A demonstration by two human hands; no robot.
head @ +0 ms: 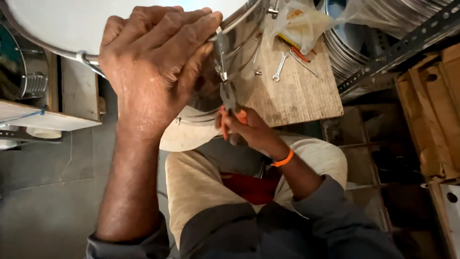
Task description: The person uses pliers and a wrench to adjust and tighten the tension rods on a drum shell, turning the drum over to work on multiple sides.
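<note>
A drum with a white head (72, 21) and a shiny metal shell (239, 36) rests on my lap and against a wooden table. My left hand (153, 67) lies over the drum's rim, fingers curled across the metal hoop near a tension rod (221, 60). Below it, my right hand (249, 129) grips orange-handled pliers (231, 103), whose jaws point up at the lower end of the tension rod. An orange band sits on my right wrist (282, 159).
A wooden tabletop (297, 91) holds a small spanner (280, 67) and a plastic bag (299, 24) of parts. Stacked metal drum hoops (350, 52) and a perforated metal rail (407, 43) lie at the right. Wooden crates (431, 110) stand at far right, grey floor (43, 201) at left.
</note>
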